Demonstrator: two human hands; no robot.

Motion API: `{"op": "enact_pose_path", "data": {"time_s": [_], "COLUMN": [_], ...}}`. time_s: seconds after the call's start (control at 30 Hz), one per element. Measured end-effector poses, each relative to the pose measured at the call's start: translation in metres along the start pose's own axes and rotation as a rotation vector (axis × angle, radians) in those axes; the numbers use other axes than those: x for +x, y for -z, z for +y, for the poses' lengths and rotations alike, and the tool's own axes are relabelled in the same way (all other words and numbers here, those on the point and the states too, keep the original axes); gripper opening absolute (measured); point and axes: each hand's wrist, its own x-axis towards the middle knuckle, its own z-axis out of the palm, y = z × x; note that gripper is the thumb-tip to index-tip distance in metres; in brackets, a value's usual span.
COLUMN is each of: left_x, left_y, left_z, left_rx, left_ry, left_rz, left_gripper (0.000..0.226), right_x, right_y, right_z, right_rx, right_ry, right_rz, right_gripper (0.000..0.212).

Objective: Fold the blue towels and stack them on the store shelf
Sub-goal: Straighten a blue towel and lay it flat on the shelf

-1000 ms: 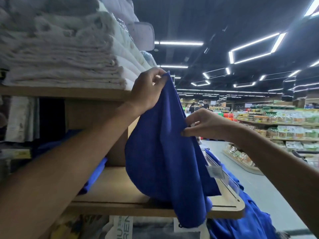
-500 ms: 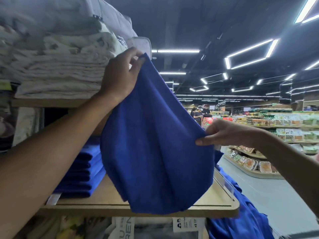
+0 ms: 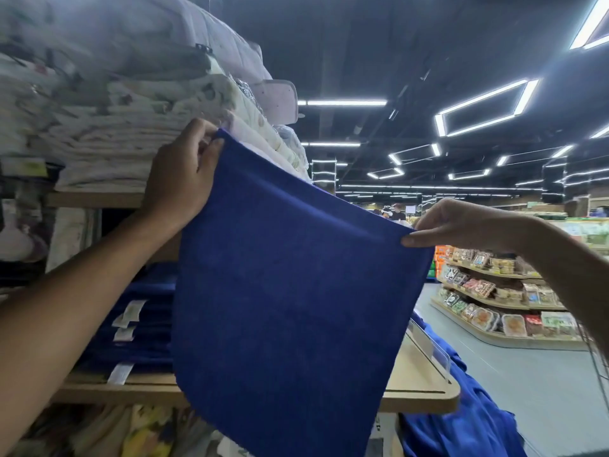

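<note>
- The towel [image 3: 296,308] hangs in the air in front of the shelf [image 3: 421,394], spread flat. Its top edge slopes down to the right and its bottom edge drops below the shelf's front lip.
- The step in hand looks like a fold in the air. To do it well, level the top edge first, then bring the two corners together so the edges match (a slanted start would give a crooked fold).
- The left hand [image 3: 184,179] pinches the upper left corner, held high beside the upper shelf. The right hand [image 3: 461,222] pinches the upper right corner lower down. The hands are well apart, each clamped on the towel, with the edge taut between them.
- A tall pile of pale linens [image 3: 115,127] sits on the upper shelf, just behind the left hand. My guess is the raised corner could brush it, so lowering that hand seems wise.
- A stack [image 3: 141,324] of folded blue towels lies on the shelf's left side, partly hidden by the towel. That is the likely landing place.
- A loose blue heap [image 3: 461,430] lies below the shelf on the right, probably more to fold.
- A clear rail [image 3: 428,351] stands along the shelf's right edge and could snag a hanging hem.
</note>
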Motion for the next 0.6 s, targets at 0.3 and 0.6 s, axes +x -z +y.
{"op": "enact_pose_path", "data": {"time_s": [0.3, 0.6], "left_x": [-0.047, -0.062], "left_y": [0.02, 0.034], "left_z": [-0.012, -0.003], "left_rx": [-0.138, -0.301], "left_ry": [0.112, 0.334], "left_rz": [-0.005, 0.134], "left_gripper": [0.012, 0.014], "right_x": [0.001, 0.006], "right_y": [0.0, -0.005], "right_z": [0.017, 0.024], "right_rx": [0.252, 0.815], "right_ry": [0.108, 0.136], "right_rz": [-0.022, 0.244], "right_gripper": [0.023, 0.038]}}
